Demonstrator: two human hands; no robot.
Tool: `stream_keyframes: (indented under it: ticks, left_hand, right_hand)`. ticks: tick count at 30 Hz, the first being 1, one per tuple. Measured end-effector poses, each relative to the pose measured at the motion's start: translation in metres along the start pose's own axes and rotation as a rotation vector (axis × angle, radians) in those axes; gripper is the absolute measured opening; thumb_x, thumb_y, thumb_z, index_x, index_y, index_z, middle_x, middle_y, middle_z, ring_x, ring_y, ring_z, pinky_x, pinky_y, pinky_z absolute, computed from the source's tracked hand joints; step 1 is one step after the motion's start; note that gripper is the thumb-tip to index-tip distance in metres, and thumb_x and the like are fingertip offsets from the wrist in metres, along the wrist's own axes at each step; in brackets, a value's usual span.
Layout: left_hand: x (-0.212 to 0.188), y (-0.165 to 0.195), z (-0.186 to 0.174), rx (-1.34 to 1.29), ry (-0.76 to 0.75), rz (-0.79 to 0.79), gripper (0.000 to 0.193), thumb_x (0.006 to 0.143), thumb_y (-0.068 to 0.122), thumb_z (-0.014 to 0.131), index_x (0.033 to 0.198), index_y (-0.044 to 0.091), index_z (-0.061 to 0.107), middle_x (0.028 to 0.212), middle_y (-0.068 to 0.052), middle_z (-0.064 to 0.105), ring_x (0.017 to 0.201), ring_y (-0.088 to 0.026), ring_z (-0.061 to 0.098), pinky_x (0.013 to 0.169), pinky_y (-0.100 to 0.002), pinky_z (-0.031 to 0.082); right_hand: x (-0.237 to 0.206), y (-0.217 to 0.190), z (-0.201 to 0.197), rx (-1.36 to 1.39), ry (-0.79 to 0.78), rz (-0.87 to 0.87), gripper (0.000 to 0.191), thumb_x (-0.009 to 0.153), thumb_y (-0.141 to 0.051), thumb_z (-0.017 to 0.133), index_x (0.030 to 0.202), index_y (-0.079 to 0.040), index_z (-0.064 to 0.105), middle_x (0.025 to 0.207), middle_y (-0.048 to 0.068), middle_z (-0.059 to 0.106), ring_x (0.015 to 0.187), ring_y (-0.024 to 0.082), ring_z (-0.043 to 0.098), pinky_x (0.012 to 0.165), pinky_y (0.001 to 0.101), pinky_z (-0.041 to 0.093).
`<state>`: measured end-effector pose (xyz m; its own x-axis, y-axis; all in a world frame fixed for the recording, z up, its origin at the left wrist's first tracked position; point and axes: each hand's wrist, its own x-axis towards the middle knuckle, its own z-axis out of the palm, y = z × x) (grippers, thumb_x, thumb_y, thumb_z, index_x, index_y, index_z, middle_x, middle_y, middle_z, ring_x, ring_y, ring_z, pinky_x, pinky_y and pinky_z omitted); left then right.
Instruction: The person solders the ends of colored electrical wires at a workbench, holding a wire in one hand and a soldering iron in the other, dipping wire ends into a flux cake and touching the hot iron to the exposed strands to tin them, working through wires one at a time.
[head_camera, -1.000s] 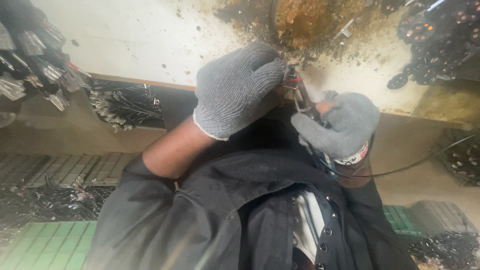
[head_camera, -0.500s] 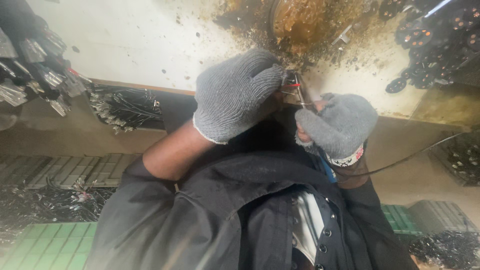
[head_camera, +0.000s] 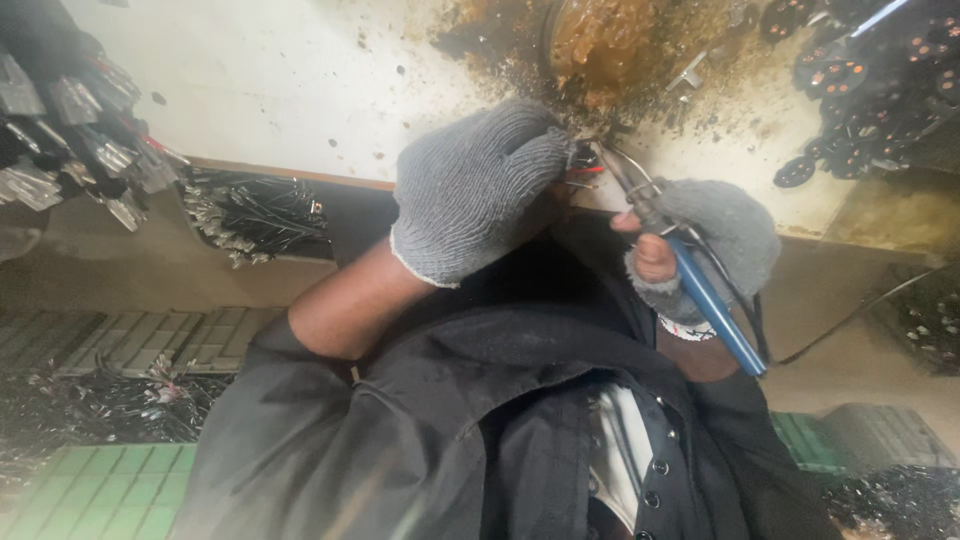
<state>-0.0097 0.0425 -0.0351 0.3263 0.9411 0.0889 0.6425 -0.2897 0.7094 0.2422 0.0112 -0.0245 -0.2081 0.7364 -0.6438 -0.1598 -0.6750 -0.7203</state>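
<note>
Gripping blue-handled metal pliers (head_camera: 690, 275), the right hand (head_camera: 705, 245) is closed; their tips meet a small red-and-black wired part (head_camera: 583, 165) pinched by the grey-gloved left hand (head_camera: 480, 190) above the stained white surface (head_camera: 300, 90).

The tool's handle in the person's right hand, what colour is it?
Blue, seen in the head view: the tool's handle runs down from the right hand.

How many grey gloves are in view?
2. One glove covers the left hand, pinching small wires at the stained white bench. The other, fingerless, is on the right hand, gripping blue-handled pliers. None seems hidden.
</note>
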Motion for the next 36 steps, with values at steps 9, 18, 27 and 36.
stream_keyframes:
  ticks: [9,18,27,36]
  left_hand:
    - [0.001,0.001,0.002,0.007,0.023,-0.004,0.030,0.083,0.024,0.084,0.108,0.014,0.069,0.111,-0.005,0.066,0.092,-0.027,0.070,0.074,-0.038,0.056]
    - [0.002,0.005,-0.016,-0.150,-0.065,-0.077,0.011,0.098,0.023,0.069,0.100,0.014,0.063,0.078,-0.002,0.060,0.063,-0.021,0.063,0.056,-0.036,0.050]
    - [-0.033,0.006,-0.081,-0.321,-0.172,-0.202,0.019,0.113,0.030,0.055,0.112,0.011,0.060,0.079,-0.003,0.061,0.070,-0.022,0.067,0.067,-0.033,0.051]
    - [-0.046,0.017,-0.053,-0.639,-0.035,-0.399,0.026,0.104,0.030,0.071,0.111,0.006,0.072,0.094,-0.007,0.071,0.084,-0.017,0.067,0.079,-0.030,0.055]
  right_hand:
    - [0.003,0.018,0.003,-0.598,0.140,-0.732,0.033,0.098,-0.034,0.076,0.104,-0.002,0.067,0.087,0.007,0.067,0.076,0.015,0.070,0.071,0.0269,0.059]
    - [0.007,0.005,0.012,-0.431,0.256,-0.728,0.028,0.100,-0.030,0.074,0.108,-0.004,0.068,0.094,0.010,0.071,0.080,0.017,0.071,0.073,0.0282,0.058]
    - [-0.010,-0.018,0.009,-0.486,0.037,-0.641,0.023,0.103,-0.026,0.073,0.112,-0.005,0.069,0.100,0.013,0.075,0.085,0.020,0.072,0.075,0.0294,0.058]
    - [0.010,-0.032,0.030,-0.914,-0.152,-0.738,0.017,0.103,-0.016,0.074,0.116,-0.006,0.071,0.105,0.017,0.077,0.084,0.022,0.071,0.076,0.0300,0.055]
